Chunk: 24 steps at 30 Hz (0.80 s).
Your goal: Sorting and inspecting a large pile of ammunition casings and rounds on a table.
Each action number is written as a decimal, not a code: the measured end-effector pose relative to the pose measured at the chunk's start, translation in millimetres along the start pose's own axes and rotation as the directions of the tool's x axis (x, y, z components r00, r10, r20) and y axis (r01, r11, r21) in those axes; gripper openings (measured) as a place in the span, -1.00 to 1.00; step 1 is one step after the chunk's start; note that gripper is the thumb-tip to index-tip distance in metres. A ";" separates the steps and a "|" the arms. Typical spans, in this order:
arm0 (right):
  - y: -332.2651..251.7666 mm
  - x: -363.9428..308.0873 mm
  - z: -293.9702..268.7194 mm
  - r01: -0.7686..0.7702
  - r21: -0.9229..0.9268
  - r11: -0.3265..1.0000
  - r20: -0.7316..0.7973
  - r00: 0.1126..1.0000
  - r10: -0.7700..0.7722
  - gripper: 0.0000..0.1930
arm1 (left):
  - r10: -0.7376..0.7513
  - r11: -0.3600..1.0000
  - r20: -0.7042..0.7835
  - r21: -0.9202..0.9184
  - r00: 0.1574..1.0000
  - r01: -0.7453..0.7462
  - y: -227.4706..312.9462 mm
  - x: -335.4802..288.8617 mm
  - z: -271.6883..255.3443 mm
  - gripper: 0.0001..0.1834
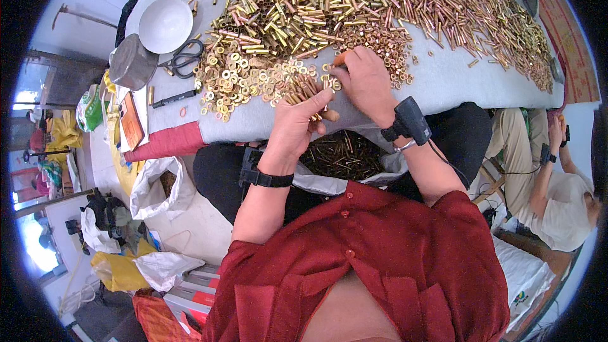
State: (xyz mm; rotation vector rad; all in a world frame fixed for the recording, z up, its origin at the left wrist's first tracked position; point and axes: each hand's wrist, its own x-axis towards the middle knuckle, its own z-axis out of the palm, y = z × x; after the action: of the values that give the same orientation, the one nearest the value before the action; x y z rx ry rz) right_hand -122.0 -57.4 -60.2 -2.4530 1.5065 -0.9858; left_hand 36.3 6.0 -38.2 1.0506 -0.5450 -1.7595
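Note:
My left hand (296,120) is closed round a bundle of slim brass-coloured metal rods (303,90), their ends pointing up and away from me. My right hand (367,84) is just beside it, thumb and fingers brought together over the edge of the washers; what they pinch is too small to make out. Flat brass-coloured washers (231,77) lie spread to the left of the hands. Small copper-coloured nuts (398,57) are heaped just beyond my right hand. Behind them a large pile of brass-coloured tubes (297,9) covers the far side of the table.
On the table's left are a white bowl (166,24), a grey metal pot (133,63), black-handled scissors (185,60) and a black marker (175,99). A sack of dark metal rods (342,154) sits in my lap. Another person (560,206) sits at the right.

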 end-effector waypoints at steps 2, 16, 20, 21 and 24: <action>3.9 -3.3 -1.5 0.004 0.024 1.000 -0.008 1.000 -0.004 -0.86 | 0.019 0.999 -0.004 0.028 1.000 -0.019 -0.6 0.0 0.9 -0.80; -22.5 -33.9 -36.7 -0.327 0.625 0.709 0.198 0.945 0.262 -0.88 | 0.048 0.964 0.040 0.258 0.998 -0.057 -9.7 -0.5 4.8 -0.76; -18.0 -31.4 -33.5 0.092 0.366 0.926 -0.041 0.996 -0.083 -0.88 | 0.017 0.984 0.054 0.175 0.998 -0.027 -7.3 -0.4 3.7 -0.76; -20.3 -25.7 -33.4 0.058 0.410 0.910 -0.076 0.997 -0.029 -0.88 | 0.036 0.985 0.048 0.164 0.998 -0.043 -7.2 -0.8 3.6 -0.77; -5.7 -5.8 -21.0 0.052 0.247 0.968 -0.113 0.993 -0.024 -0.86 | 0.113 0.973 -0.055 0.207 0.992 -0.100 -6.4 1.0 4.0 -0.76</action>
State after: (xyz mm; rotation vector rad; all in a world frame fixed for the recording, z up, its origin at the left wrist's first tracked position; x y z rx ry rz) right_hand -131.3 -44.6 -44.2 -2.2919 1.2770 -1.2512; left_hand 29.5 7.4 -41.3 1.1947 -0.7386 -1.5936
